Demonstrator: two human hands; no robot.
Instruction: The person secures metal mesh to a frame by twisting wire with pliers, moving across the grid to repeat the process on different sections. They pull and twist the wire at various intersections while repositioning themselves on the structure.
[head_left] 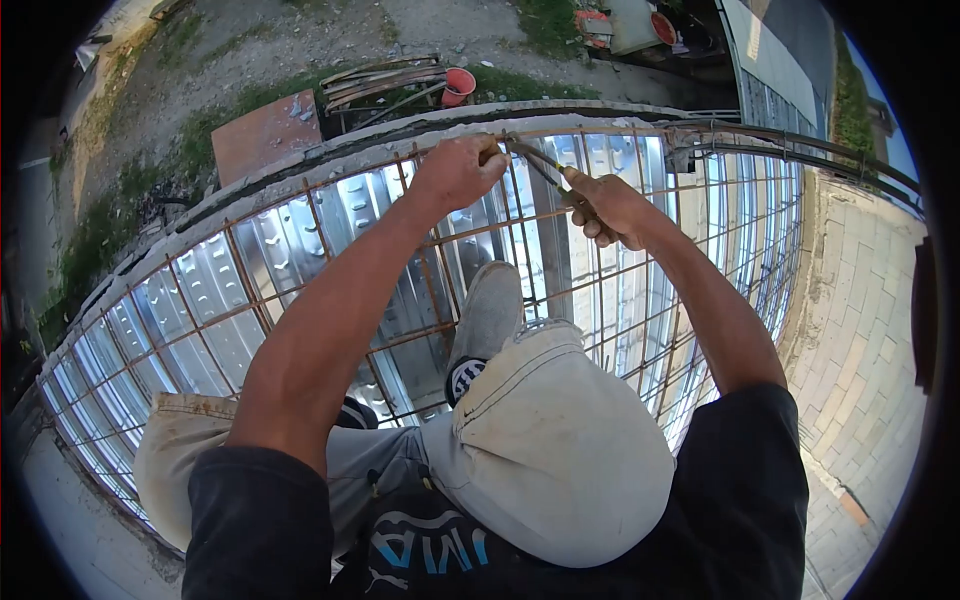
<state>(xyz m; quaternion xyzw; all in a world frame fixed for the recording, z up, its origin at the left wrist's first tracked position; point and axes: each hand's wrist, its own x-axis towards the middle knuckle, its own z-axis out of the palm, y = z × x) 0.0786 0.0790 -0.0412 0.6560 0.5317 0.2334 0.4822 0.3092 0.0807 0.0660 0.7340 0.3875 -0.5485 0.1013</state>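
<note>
Rebar mesh is gripped by the closed left hand, while the right hand clasps a tying tool.

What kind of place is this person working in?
Most likely a building site, up on an unfinished floor or roof. Rusty steel bars form a grid over shiny ribbed metal sheets, and both hands, left hand and right hand, work at the grid's edge with a thin tool. Bare ground lies far below.
</note>
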